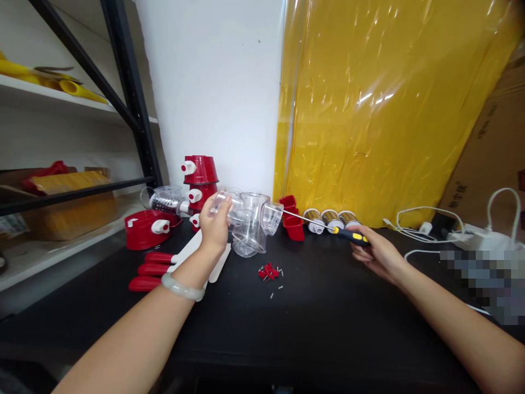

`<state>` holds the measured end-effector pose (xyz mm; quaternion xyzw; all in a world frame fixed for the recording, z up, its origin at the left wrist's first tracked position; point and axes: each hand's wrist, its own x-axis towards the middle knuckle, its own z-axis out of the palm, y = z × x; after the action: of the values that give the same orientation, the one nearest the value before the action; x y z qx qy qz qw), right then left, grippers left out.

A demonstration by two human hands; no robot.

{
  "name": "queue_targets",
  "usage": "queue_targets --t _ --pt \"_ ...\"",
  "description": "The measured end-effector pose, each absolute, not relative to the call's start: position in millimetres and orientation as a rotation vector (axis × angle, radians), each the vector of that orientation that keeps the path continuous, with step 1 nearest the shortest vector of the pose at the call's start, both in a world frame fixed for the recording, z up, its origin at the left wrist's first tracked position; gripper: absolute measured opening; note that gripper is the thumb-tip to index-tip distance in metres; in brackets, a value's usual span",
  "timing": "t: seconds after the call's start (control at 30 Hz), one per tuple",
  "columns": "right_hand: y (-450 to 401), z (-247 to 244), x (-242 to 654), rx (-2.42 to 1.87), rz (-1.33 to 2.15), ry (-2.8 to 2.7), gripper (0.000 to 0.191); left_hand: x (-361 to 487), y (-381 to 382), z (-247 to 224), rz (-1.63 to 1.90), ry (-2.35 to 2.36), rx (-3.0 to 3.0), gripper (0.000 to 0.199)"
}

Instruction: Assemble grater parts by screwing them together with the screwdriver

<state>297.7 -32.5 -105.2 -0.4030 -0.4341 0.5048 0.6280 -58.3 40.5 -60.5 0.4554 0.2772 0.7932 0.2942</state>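
Observation:
My left hand is closed around a clear plastic housing with a wide round opening. Other clear plastic parts show right behind and beside it; which of them join the held one I cannot tell. A long screwdriver with a black and yellow handle is gripped in my right hand. Its thin shaft points left, and the tip appears at or near the clear round spout. Below on the black table lie small red pieces and several loose screws.
Red bases are stacked against the wall, with another red base at left. Red-handled white pieces lie under my left forearm. Red hoppers, patterned drums and white cables line the back. A shelf stands left.

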Motion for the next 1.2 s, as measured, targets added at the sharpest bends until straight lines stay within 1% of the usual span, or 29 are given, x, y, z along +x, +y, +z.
queue_targets --t 0.03,0.13,0.2,0.23,0.27,0.33,0.37,0.47,0.53,0.63,0.67,0.77,0.8,0.9,1.0,1.03,1.13,1.2 --pt "-34.1 -103.3 298.2 -0.860 1.174 -0.972 0.014 -58.5 40.3 -60.1 2.119 0.737 1.216 0.047" --pt "-39.4 -95.9 300.0 -0.725 1.244 -0.880 0.024 -58.3 40.3 -59.7 2.125 0.724 1.222 0.045" --pt "-41.4 -92.7 299.8 -0.707 1.276 -0.827 0.023 -58.0 40.9 -60.4 2.116 0.727 1.216 0.045" --pt "-41.5 -92.4 299.0 -0.729 1.279 -0.800 0.021 -57.9 41.3 -61.0 2.114 0.732 1.212 0.046" --pt "-41.0 -93.0 298.0 -0.775 1.283 -0.781 0.024 -57.9 41.7 -61.5 2.113 0.736 1.209 0.046" --pt "-38.9 -96.6 295.8 -0.941 1.289 -0.793 0.039 -58.0 42.3 -62.3 2.111 0.734 1.204 0.046" --pt "-37.5 -99.1 294.9 -1.037 1.295 -0.831 0.042 -58.1 42.5 -62.4 2.107 0.726 1.205 0.046" --pt "-34.0 -105.9 293.9 -1.169 1.293 -0.990 0.033 -59.0 42.7 -61.7 2.100 0.703 1.206 0.046" --pt "-33.0 -107.1 294.5 -1.093 1.259 -1.025 0.029 -59.7 43.1 -61.3 2.110 0.704 1.213 0.046" --pt "-33.9 -103.5 296.9 -0.926 1.201 -0.991 0.028 -60.2 43.7 -61.4 2.131 0.720 1.226 0.045" --pt "-34.6 -101.5 298.0 -0.873 1.184 -0.977 0.031 -60.1 43.7 -61.6 2.133 0.721 1.225 0.044" --pt "-37.0 -96.0 301.1 -0.738 1.140 -0.931 0.049 -58.9 42.3 -62.3 2.108 0.702 1.222 0.044" --pt "-37.6 -94.7 301.7 -0.717 1.139 -0.915 0.049 -58.5 41.8 -62.4 2.098 0.697 1.223 0.045" --pt "-38.1 -93.9 300.7 -0.766 1.204 -0.896 0.032 -58.4 41.7 -62.4 2.110 0.707 1.236 0.045" --pt "-36.5 -97.6 296.9 -0.934 1.275 -0.916 0.050 -59.8 43.6 -62.3 2.142 0.717 1.238 0.044" --pt "-35.9 -99.1 295.6 -0.974 1.275 -0.943 0.049 -60.2 44.3 -62.3 2.146 0.716 1.237 0.044" --pt "-35.0 -100.6 294.2 -0.940 1.205 -1.005 0.027 -60.7 45.0 -62.4 2.146 0.714 1.235 0.044" --pt "-36.0 -98.4 296.1 -0.842 1.174 -0.965 0.018 -60.1 44.3 -62.4 2.137 0.711 1.236 0.044"
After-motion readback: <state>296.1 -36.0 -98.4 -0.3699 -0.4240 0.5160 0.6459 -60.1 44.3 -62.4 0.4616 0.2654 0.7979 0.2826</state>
